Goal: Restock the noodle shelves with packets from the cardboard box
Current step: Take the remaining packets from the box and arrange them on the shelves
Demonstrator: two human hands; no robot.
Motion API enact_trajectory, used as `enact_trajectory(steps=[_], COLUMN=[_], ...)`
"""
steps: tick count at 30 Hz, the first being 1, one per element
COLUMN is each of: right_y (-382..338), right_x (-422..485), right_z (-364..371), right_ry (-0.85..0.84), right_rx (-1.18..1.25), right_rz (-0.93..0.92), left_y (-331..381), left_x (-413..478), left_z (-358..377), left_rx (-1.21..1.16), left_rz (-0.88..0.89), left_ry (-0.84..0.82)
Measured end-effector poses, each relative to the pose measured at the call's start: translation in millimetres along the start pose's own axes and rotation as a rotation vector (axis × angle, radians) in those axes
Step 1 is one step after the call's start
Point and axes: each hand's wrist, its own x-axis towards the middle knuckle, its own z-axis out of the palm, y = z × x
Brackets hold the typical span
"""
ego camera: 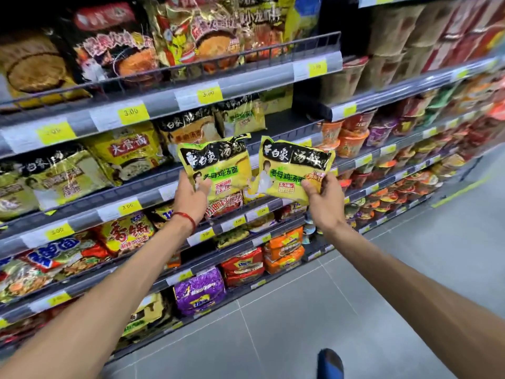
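Yellow-green noodle packets, two with the same print, are held up in front of the shelving, one per hand.

1. The left hand (191,196) grips the left packet (218,162) at its lower left corner. The thumb lies on the front face and the fingers are behind.
2. The right hand (325,199) grips the right packet (288,170) at its lower right corner. The thumb is on the front and the fingers are curled behind.
3. Both packets are upright with the print facing the camera. They are side by side and just apart (the right one slightly tilted).
4. Behind them is a shelf (285,124) with a bare dark deck at its right end. Matching packets (191,127) stand on it to the left.

A red cord (188,217) circles the left wrist. Yellow price labels (131,113) line the shelf edges. Cup noodles (352,138) fill the bay to the right. The floor (300,310) is grey tile.
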Motion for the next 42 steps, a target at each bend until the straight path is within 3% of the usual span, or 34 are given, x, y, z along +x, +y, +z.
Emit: enact_trajectory(steps=[11,19,23,31,37,40,42], right_y=[15,2,-2,-7,-3,-2,-8], right_x=[147,234,274,311,335,348,358], right_z=[-39,-17,4,37,53,60,68], right_ry=[-0.143,-0.073,-0.056,-0.051,-0.063,-0.100,-0.061], right_rx=[-0.057,0.008,0.029,-0.226,-0.193,-0.319,-0.164], right_rz=[-0.027,-0.062,-0.003,-0.084,-0.067,-0.110,-0.075], left_y=[43,71,76,77,79,77,76], left_x=[35,76,103,145,158,163,167], left_z=[76,92,96,106,106,109,111], left_rx=[-0.171,-0.249,-0.252,-0.181,-0.159,-0.128,-0.088], left_rz=[-0.094,-0.114,-0.105,-0.200,-0.201,-0.211,-0.211], left_ry=[0.208,0.292,0.277,0.290,0.222,0.202,0.201])
